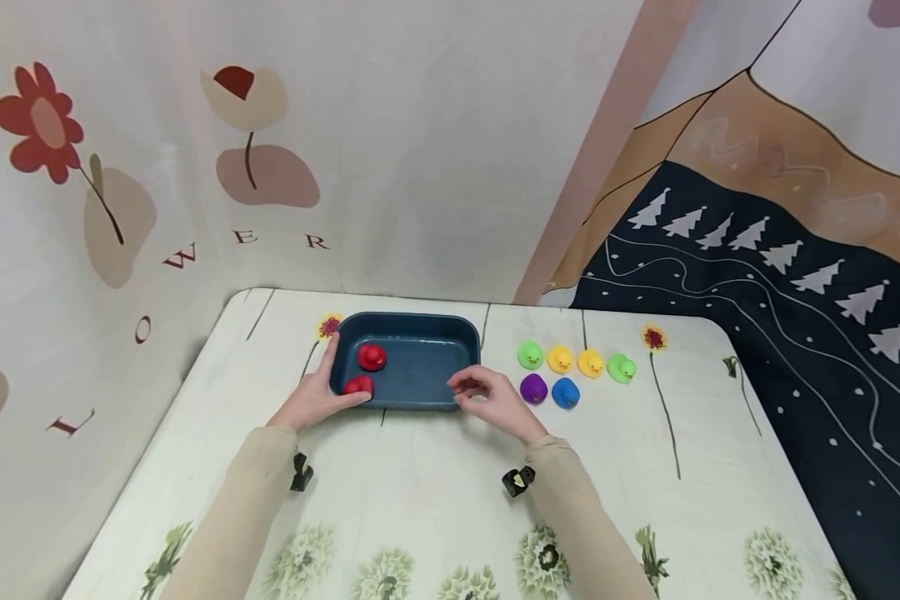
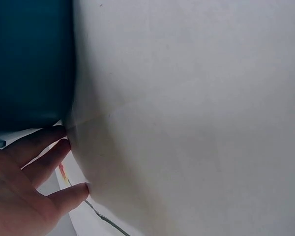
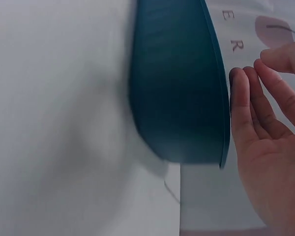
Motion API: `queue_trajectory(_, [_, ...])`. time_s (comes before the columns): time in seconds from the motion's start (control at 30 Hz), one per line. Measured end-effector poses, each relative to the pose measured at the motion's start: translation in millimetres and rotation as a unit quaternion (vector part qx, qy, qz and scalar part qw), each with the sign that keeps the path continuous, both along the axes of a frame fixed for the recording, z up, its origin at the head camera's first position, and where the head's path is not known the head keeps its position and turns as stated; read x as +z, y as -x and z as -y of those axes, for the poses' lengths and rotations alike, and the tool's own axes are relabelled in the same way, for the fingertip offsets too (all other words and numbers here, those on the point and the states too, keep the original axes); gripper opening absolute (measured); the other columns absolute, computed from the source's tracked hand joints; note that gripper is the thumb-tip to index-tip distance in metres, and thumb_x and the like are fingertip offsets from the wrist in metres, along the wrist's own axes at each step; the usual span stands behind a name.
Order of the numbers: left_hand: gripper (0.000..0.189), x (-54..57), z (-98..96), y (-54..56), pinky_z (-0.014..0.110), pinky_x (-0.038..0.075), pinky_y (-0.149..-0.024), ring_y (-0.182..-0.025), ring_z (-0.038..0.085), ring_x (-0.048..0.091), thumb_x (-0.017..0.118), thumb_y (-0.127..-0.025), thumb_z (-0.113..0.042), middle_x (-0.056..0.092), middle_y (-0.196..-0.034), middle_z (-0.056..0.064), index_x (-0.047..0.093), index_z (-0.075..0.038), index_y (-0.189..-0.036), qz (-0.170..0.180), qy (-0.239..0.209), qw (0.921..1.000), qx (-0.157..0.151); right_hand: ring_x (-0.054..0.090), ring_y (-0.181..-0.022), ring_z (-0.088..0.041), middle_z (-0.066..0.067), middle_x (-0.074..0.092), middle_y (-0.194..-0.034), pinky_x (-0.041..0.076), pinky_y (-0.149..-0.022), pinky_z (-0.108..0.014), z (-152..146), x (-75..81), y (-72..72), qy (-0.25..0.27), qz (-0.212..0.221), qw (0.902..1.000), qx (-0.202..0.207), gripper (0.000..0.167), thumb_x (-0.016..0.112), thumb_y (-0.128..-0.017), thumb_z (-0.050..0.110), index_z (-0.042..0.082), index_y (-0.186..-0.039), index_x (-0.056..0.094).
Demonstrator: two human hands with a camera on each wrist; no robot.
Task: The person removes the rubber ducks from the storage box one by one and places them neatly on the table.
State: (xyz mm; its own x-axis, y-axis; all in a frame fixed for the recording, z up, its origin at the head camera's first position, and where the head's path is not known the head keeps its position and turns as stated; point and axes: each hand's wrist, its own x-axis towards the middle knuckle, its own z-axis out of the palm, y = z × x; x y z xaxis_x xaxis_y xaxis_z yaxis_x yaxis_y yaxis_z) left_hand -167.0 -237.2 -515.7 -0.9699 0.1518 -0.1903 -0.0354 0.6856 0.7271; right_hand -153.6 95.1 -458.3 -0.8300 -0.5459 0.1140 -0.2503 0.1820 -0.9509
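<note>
A dark blue rectangular tray (image 1: 423, 323) stands near the back of the table. Two small red rubber ducks (image 1: 372, 357) lie at its left end, the nearer one partly overlapped by the thumb. My left hand (image 1: 317, 402) rests against the tray's left near corner, thumb along the near rim. In the left wrist view its straight, spread fingers (image 2: 42, 142) reach the outer wall. At the right near corner my right hand (image 1: 493, 402) hovers by the rim. The right wrist view shows its thumb and index tips close together with nothing visible between them.
Right of the tray, two green rubber ducks (image 1: 530, 354) flank two yellow ducks (image 1: 559, 359) in a row. A purple duck (image 1: 533, 388) and a blue duck (image 1: 566, 392) sit in front. The flower-patterned tablecloth (image 1: 420, 500) meets a printed curtain (image 1: 420, 208) behind.
</note>
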Motion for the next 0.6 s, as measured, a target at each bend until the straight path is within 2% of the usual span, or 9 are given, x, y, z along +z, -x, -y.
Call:
queue_trajectory(0.2, [0.119, -0.5, -1.4, 2.2, 0.062, 0.037, -0.098, -0.122, 0.053, 0.043, 0.074, -0.079, -0.054, 0.024, -0.149, 0.034, -0.013, -0.024, -0.154, -0.004, -0.002, 1.0, -0.004, 0.062, -0.093, -0.036, -0.024, 0.061, -0.105, 0.051, -0.086, -0.046, 17.7, 0.9, 1.4, -0.004, -0.01, 0.9993, 0.035, 0.02, 0.06, -0.088, -0.011, -0.009, -0.107, 0.063])
queue_trajectory(0.43, [0.118, -0.8, -0.8, 1.6, 0.062, 0.037, -0.098, -0.122, 0.052, 0.044, 0.073, -0.08, -0.054, 0.022, -0.15, 0.034, -0.014, -0.025, -0.154, -0.005, 0.001, 1.0, 0.0, 0.062, -0.092, -0.028, -0.02, 0.062, -0.106, 0.052, -0.085, -0.04, 39.0, -29.8, 18.0, -0.015, -0.043, 0.9974, 0.057, 0.02, 0.063, -0.088, -0.007, -0.003, -0.107, 0.065])
queue_trajectory(0.6, [0.118, -3.6, -0.9, 0.6, 0.062, 0.038, -0.097, -0.121, 0.052, 0.045, 0.073, -0.081, -0.052, 0.023, -0.15, 0.034, -0.015, -0.024, -0.154, -0.006, 0.001, 1.0, 0.003, 0.061, -0.091, -0.016, -0.019, 0.063, -0.107, 0.052, -0.085, -0.031, 55.9, -33.9, 26.5, -0.027, -0.048, 0.9956, 0.075, 0.019, 0.064, -0.088, -0.002, 0.003, -0.106, 0.067])
